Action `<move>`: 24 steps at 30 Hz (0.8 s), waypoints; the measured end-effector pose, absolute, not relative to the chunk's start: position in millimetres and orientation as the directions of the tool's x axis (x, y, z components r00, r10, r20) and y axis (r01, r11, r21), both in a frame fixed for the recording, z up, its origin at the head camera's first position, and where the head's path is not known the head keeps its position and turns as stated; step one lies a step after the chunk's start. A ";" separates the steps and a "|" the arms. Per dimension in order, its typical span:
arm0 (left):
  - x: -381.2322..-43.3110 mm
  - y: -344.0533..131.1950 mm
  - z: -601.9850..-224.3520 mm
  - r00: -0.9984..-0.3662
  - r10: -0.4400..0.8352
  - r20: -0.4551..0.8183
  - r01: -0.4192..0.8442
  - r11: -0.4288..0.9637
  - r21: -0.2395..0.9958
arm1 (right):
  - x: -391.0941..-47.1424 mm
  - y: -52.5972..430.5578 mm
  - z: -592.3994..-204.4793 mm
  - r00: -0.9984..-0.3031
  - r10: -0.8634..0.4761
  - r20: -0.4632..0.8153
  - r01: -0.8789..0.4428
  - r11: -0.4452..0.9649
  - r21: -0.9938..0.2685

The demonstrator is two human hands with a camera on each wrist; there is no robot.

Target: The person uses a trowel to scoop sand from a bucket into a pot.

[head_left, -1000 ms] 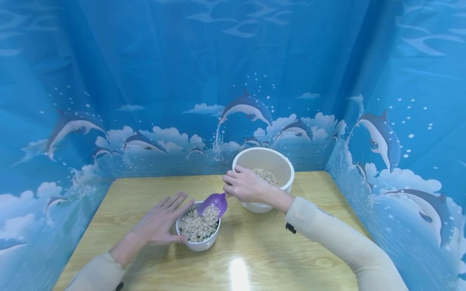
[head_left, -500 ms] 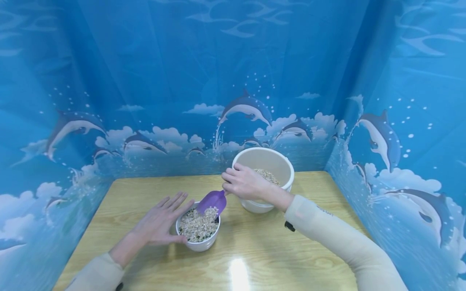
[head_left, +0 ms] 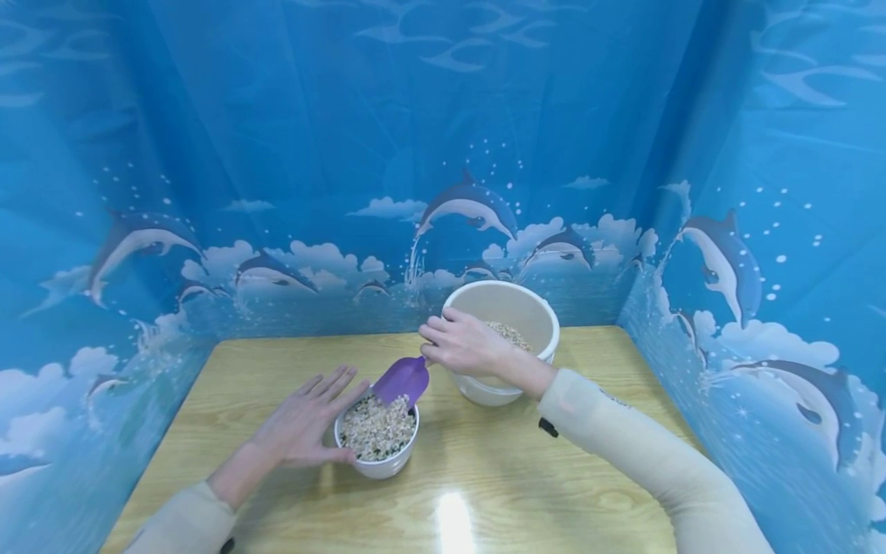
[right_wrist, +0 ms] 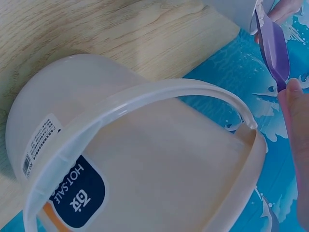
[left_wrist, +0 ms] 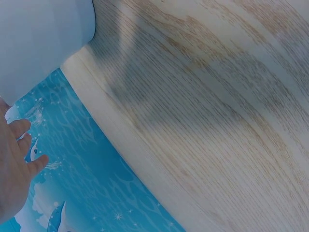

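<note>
In the head view a small white bowl (head_left: 389,467) holds pale flakes (head_left: 377,432) mixed with dark green bits. My left hand (head_left: 304,423) lies against the bowl's left side, fingers straight and spread, thumb at the near rim. My right hand (head_left: 465,346) grips a scoop (head_left: 404,378) by its pink handle (right_wrist: 289,135), as the right wrist view shows. The scoop's purple blade tilts down over the bowl's far right rim, with flakes at its lip. Beneath my right forearm stands a white bucket (head_left: 498,296) with more flakes inside, partly hidden.
The bucket's white carrying handle (right_wrist: 159,89) arches across its side in the right wrist view. A wood-grain table (head_left: 554,469) bears everything. Blue curtains (head_left: 332,138) with dolphins enclose its back and sides.
My right hand has shifted slightly up and left, and the scoop has risen and tipped further. Flakes have slid from its blade into the bowl. My left hand stays put.
</note>
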State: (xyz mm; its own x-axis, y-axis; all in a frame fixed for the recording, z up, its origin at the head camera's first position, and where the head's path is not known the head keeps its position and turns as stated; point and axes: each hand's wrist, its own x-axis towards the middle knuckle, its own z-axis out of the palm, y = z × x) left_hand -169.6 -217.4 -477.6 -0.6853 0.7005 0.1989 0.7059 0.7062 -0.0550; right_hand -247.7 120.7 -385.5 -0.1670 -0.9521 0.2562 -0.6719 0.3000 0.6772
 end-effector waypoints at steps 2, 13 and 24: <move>-169.2 -217.3 -477.3 -0.686 0.700 0.196 0.705 0.707 -0.057 | -248.0 121.0 -385.1 -0.162 -0.953 0.257 -0.667 0.298 0.683; -169.4 -217.1 -478.1 -0.695 0.693 0.192 0.700 0.713 -0.040 | -249.8 126.1 -381.7 -0.144 -0.953 0.265 -0.656 0.292 0.696; -169.3 -216.7 -476.9 -0.694 0.695 0.189 0.702 0.712 -0.039 | -248.7 131.6 -378.2 -0.173 -0.951 0.256 -0.650 0.306 0.696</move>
State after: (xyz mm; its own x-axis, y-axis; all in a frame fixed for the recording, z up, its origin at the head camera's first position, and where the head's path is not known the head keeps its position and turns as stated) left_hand -169.3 -216.7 -476.9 -0.6940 0.6947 0.1893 0.7015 0.7116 -0.0394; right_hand -248.7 131.6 -378.2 -0.1729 -0.9510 0.2564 -0.6502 0.3058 0.6956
